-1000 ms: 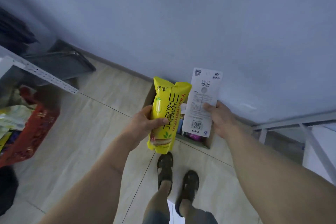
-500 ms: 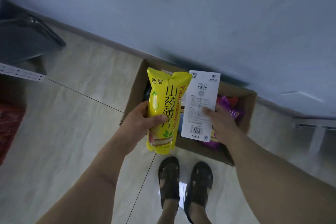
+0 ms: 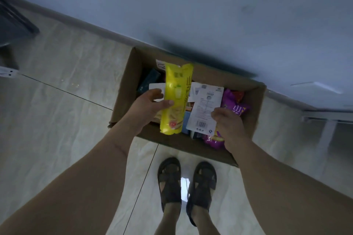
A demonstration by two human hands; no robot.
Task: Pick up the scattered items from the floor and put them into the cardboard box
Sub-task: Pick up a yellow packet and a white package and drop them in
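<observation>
An open cardboard box (image 3: 125, 89) stands on the floor against the wall, holding several packets, among them a purple bag (image 3: 234, 108) and a dark blue box (image 3: 149, 80). My left hand (image 3: 147, 107) grips a yellow snack bag (image 3: 176, 99) above the box's left half, thumb across its front. My right hand (image 3: 227, 122) pinches a white peeler card (image 3: 205, 108) by its right edge, low over the box's middle. Both items hang over the box opening.
My two feet in dark sandals (image 3: 187, 183) stand on the pale tiled floor just in front of the box. A dark tray (image 3: 13, 23) lies at the far left. A white metal frame (image 3: 324, 124) stands to the right of the box. The wall runs right behind the box.
The view has tilted down and closer to the box. Both hands have lowered the yellow bag and the peeler card from above the front edge to over the box opening.
</observation>
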